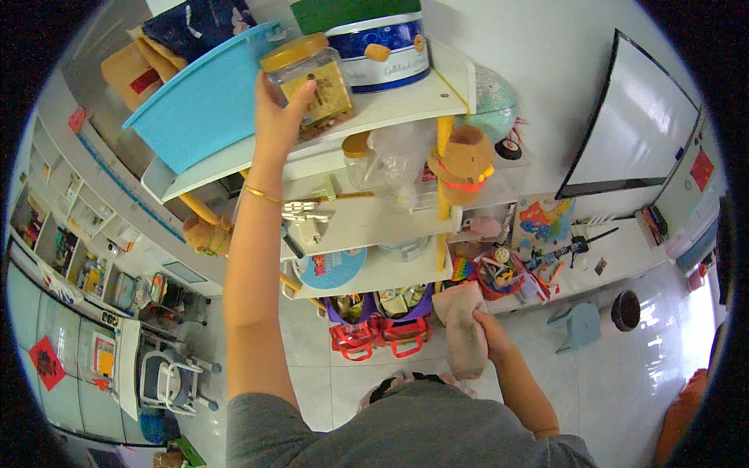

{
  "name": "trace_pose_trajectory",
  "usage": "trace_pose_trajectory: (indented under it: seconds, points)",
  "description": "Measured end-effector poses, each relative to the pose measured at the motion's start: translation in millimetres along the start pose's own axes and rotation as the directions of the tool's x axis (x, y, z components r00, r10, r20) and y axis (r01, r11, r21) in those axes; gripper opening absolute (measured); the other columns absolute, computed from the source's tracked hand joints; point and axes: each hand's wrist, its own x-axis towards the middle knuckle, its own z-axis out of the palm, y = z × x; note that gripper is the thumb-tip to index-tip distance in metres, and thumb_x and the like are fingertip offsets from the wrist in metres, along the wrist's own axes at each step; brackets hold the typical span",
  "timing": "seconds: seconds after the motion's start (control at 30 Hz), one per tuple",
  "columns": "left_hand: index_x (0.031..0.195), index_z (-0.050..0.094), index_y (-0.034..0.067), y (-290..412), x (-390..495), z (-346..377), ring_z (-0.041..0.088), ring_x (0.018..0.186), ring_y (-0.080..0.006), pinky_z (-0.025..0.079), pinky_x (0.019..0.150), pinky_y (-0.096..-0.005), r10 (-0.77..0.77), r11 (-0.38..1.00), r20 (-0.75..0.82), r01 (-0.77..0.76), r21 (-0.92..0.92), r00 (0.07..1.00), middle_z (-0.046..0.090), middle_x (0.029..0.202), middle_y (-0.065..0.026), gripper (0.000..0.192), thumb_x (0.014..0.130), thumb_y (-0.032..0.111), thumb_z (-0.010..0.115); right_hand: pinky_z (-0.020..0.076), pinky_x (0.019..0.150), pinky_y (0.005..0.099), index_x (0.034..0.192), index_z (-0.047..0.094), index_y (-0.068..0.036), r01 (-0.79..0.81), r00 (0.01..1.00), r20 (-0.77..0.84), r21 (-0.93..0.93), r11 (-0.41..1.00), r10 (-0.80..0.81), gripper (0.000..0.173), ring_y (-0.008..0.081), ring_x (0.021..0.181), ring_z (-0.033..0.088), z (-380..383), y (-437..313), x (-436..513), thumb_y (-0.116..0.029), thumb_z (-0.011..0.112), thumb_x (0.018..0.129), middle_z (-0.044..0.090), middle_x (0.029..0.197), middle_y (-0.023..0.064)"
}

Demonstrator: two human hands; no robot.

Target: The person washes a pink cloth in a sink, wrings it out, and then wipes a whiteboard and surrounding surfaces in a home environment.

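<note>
My left hand (279, 117) grips a clear plastic jar (319, 88) with a gold screw lid and a yellow label, at the top shelf (392, 108) of a white rack. Some brown contents show at the jar's bottom. Left of it is a light blue plastic tub (205, 96); right of it stands a round blue and white cookie tin (380, 55). Lower down, my right hand (492, 336) holds a pinkish cloth (462, 333) with grey stains, hanging in front of my body.
Plush toys (465, 158) hang at the rack's yellow posts. A second gold-lidded jar (357, 155) and a skeleton hand model (304, 213) sit one shelf lower. Red bags (380, 333) rest below. A blue stool (576, 327) stands right; a chair (172, 380) is left. Someone's arm (681, 409) shows at right.
</note>
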Motion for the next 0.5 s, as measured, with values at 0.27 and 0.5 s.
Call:
trace_pose_trajectory:
  seconds: [0.27, 0.5]
  points:
    - [0.128, 0.019, -0.008, 3, -9, 11, 0.041, 0.106, -0.0413, 0.037, 0.09, -0.0402, 0.285, 0.665, -0.162, -0.073, 0.744, 0.945, 0.039, 0.117, -0.0293, 0.09, 0.069, 0.038, 0.069, 0.0437, 0.078, 0.0316, 0.113, 0.048, -0.001, 0.279, 0.905, -0.097, -0.601, 0.749, -0.415, 0.036, 0.0208, 0.088, 0.055, -5, -7, 9, -0.024, 0.047, 0.086, 0.057, 0.101, 0.0113]
    - [0.129, 0.021, -0.008, -10, -9, -4, 0.043, 0.108, -0.0356, 0.034, 0.092, -0.0404, 0.069, 0.846, -0.08, -0.016, 0.533, 0.994, 0.042, 0.117, -0.0274, 0.084, 0.075, 0.044, 0.061, 0.0435, 0.077, 0.0289, 0.11, 0.049, -0.002, 0.393, 0.899, 0.008, -0.452, 0.801, -0.437, 0.03, 0.0167, 0.091, 0.053, 17, -36, -11, -0.017, 0.052, 0.085, 0.054, 0.105, 0.0083]
